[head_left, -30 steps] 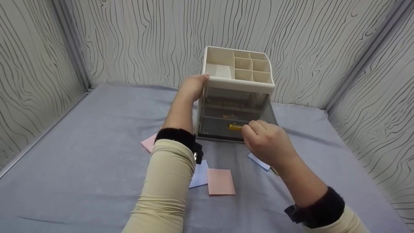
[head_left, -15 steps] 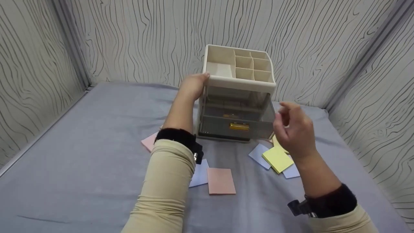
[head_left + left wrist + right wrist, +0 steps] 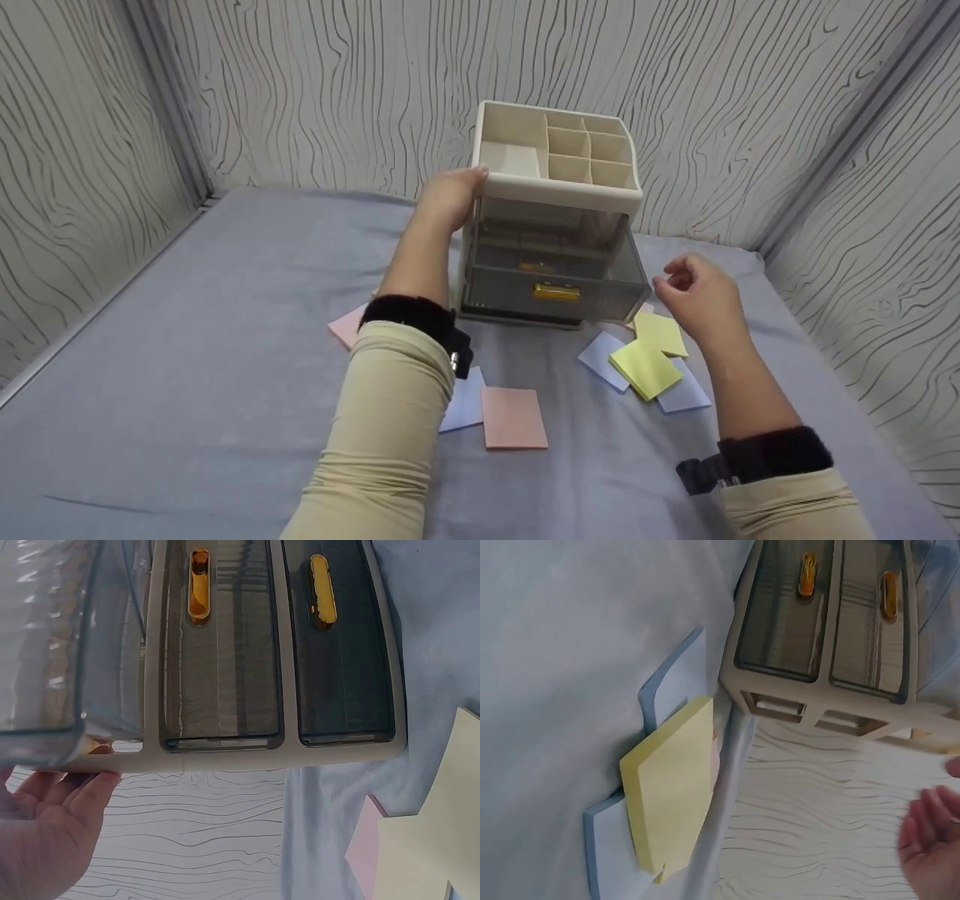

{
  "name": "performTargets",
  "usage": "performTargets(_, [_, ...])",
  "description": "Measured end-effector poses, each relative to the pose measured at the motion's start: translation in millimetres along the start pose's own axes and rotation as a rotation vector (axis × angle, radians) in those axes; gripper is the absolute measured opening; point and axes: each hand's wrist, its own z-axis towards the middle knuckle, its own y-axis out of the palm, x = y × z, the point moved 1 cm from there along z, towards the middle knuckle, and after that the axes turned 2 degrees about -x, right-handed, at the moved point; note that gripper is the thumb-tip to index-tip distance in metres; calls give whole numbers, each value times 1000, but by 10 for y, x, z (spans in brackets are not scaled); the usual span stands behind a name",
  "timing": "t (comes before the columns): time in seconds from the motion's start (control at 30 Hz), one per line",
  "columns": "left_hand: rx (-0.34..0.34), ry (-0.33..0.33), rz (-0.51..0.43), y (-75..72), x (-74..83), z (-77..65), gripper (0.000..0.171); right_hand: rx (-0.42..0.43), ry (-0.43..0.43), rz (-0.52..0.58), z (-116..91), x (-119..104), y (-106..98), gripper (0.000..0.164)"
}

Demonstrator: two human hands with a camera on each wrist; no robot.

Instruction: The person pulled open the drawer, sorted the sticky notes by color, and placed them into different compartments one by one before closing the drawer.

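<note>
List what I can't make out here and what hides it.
Head: most of the left pink pad, behind the left forearm.
Head: most of the far pink pad, behind the open drawer and a yellow pad.
Left wrist: part of the open drawer, cut off by the left and top edges.
Left wrist: any contents of the bottom drawer, behind dark tinting.
Right wrist: part of the right hand, cut off by the right edge.

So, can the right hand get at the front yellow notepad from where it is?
Yes, most likely: the right hand appears to hold nothing and is close by, and the front yellow notepad lies uncovered. The pulled-out drawer sits farther back and looks clear of that path.
</note>
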Motion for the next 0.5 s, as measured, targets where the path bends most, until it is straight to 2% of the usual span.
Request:
performTargets(0.1, [-10,5,-9,-4,3,13,46,-201,41,-81,21,119,59,38])
performTargets(0.17, [-11,11,3,-7,1,26,45,-281,53,-116,25,189,108,42])
performTargets(0.37, [0,17,31,1,-4,38,45,-389,63,-207,26,401,259,52])
performTargets(0.5, [-2,24,25,13,7,31,44,-440,40,-265,5,518,336,56])
